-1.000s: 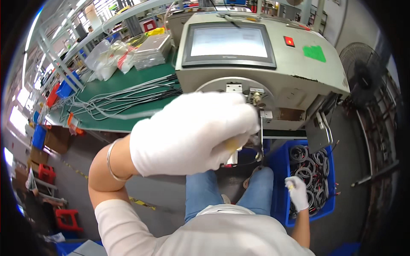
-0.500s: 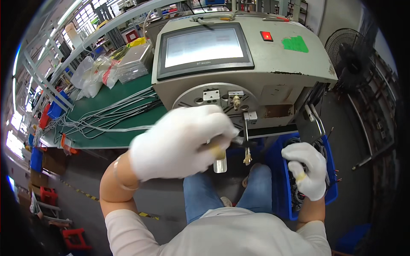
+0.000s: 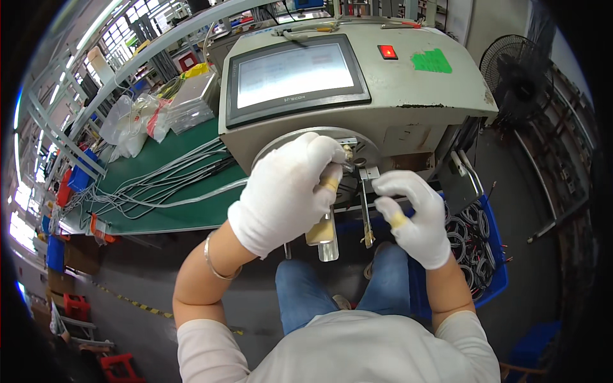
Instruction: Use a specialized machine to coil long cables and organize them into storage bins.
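My left hand (image 3: pixel 287 191), in a white glove with a yellow fingertip band, is closed in a pinch at the round metal disc (image 3: pixel 274 142) on the machine's front. A grey cable (image 3: pixel 220 188) runs from the bench to this hand, and its small dark end shows at the fingertips, beside the brass-coloured fitting (image 3: pixel 348 152) on the disc. Whether the end touches the fitting cannot be made out. My right hand (image 3: pixel 418 220), gloved alike, is open with thumb and fingers apart, to the right of the slim metal arm (image 3: pixel 365 207) hanging from the disc.
The machine (image 3: pixel 408 89) carries a screen (image 3: pixel 294 76) and a lit red switch (image 3: pixel 387 52). Several grey cables (image 3: pixel 159 175) lie on the green bench (image 3: pixel 191 204) at left. A blue bin (image 3: pixel 498 281) of coiled cables stands at right, with a black fan (image 3: pixel 520 80) beyond.
My left hand has moved up and toward the disc with the cable end. My right hand has come from over the blue bin leftward and up, its fingers now spread wider.
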Tool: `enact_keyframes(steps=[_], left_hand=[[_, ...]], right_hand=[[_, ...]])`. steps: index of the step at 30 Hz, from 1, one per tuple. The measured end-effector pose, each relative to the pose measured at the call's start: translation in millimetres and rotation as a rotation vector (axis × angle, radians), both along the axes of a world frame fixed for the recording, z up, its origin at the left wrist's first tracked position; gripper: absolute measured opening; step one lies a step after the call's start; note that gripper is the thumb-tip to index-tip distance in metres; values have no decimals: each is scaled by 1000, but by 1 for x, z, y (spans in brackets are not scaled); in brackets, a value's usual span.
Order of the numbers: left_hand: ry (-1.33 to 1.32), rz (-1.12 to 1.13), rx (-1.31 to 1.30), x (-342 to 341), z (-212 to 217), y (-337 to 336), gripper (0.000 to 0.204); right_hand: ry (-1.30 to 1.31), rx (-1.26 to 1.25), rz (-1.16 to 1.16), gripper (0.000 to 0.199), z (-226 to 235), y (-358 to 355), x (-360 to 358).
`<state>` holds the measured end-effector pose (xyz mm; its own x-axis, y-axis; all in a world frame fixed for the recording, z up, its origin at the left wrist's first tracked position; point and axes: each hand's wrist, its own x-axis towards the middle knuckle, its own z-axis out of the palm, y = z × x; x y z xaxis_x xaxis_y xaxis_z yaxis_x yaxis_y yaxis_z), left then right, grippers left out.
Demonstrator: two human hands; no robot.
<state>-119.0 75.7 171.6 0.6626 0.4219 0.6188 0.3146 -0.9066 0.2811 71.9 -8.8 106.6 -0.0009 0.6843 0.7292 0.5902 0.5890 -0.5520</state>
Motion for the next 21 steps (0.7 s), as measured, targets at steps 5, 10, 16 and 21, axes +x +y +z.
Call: enact_keyframes(steps=[5,10,16,21], left_hand=[[-154,-3,-69,4,-18,1,25],[-176,25,-55,-12,-24,5,26],[-317,-87,-29,-22,-27,4,21],[-369,-107,-38,-4,-27,5,21]], right_hand=[[-71,167,-241,23,-11,38,-19],[-23,68,-229,23,-16,46,-28],[190,-75,-96,18,-13,33,-21],[99,-120,-149,21,-20,38,-24]])
